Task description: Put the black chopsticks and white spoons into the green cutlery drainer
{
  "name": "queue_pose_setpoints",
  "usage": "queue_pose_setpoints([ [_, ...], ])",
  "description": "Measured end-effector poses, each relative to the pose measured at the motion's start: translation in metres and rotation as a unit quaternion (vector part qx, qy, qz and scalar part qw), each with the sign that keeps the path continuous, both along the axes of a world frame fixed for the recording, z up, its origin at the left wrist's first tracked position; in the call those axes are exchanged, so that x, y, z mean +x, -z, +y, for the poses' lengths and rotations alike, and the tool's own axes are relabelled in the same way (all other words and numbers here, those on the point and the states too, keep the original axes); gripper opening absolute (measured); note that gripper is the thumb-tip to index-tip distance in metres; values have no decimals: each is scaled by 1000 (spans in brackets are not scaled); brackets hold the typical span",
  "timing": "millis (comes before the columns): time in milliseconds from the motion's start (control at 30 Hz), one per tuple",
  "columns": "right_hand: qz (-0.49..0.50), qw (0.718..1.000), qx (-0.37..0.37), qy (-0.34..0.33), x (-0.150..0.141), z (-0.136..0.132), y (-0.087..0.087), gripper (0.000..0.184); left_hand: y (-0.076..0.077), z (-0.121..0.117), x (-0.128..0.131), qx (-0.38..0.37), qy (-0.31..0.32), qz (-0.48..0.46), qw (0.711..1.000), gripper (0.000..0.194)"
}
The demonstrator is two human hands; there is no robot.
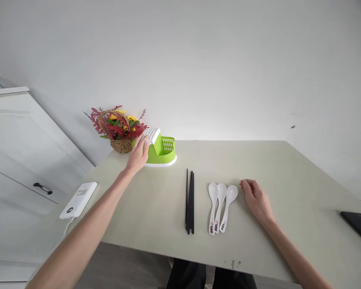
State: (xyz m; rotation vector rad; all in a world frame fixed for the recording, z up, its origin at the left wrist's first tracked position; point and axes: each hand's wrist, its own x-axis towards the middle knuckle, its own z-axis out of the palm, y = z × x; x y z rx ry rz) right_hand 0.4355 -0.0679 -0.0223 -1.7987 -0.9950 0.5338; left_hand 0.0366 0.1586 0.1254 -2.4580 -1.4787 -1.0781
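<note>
Reaching out with the left hand (138, 154) to the green and white holder (156, 158) at the back left of the table (138, 208), touching its raised white top with the fingers. From this angle, cannot tell whether grasping the holder or only resting on it. Resting the right hand (256, 199) on the table just beside the rightmost of the white spoons (221, 193), apart from it, with grip released and fingers loosely curled.

Between the hands, nearer the front edge, three white spoons side by side, bowls toward the wall (216, 80), handles close together. To their left, a bundle of black chopsticks (190, 204), with one slightly apart from the others at the far end.

Behind the left hand, beside the holder, a basket of flowers (122, 145). At the table's left side, a white power bank (79, 200) with a cable (66, 228); beyond, a white cabinet (21, 136).
</note>
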Motion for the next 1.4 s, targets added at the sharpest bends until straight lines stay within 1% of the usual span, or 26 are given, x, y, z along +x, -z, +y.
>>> queue_pose_setpoints([
  [67,3,1000,-1,1,-1,0,-1,38,2,-1,17,-5,-1,0,1000,60],
  [167,6,1000,1,3,-1,1,-1,38,1,-3,51,-29,7,20,999,64],
  [267,9,1000,6,6,-1,2,-1,38,1,-7,93,-60,20,33,997,68],
  [333,11,1000,9,7,-1,2,-1,38,1,-13,124,-74,41,46,995,69],
  [433,14,1000,15,8,-1,3,-2,38,-2,-27,169,-88,86,74,990,67],
  [500,16,1000,20,9,-1,3,-2,38,-5,-40,193,-94,108,91,986,65],
  [567,18,999,26,9,0,4,-2,38,-9,-53,211,-98,122,107,982,62],
  [633,20,999,32,8,0,4,-1,38,-13,-65,222,-101,135,118,979,59],
  [733,21,999,37,4,1,5,0,37,-18,-78,230,-106,160,130,973,54],
  [833,19,999,40,2,2,5,1,36,-21,-86,228,-123,182,138,966,52],
  [1000,16,999,44,-1,2,4,2,35,-24,-90,218,-150,231,133,952,51],
  [1133,13,999,42,-3,2,3,3,36,-24,-89,210,-151,257,128,946,48],
  [1267,8,999,38,-1,0,2,3,37,-20,-84,205,-142,284,131,939,47],
  [1333,6,999,37,0,-1,2,3,37,-14,-80,204,-117,282,110,946,46],
  [1400,4,999,37,1,-2,2,1,38,-3,-75,205,-75,261,67,960,47],
])
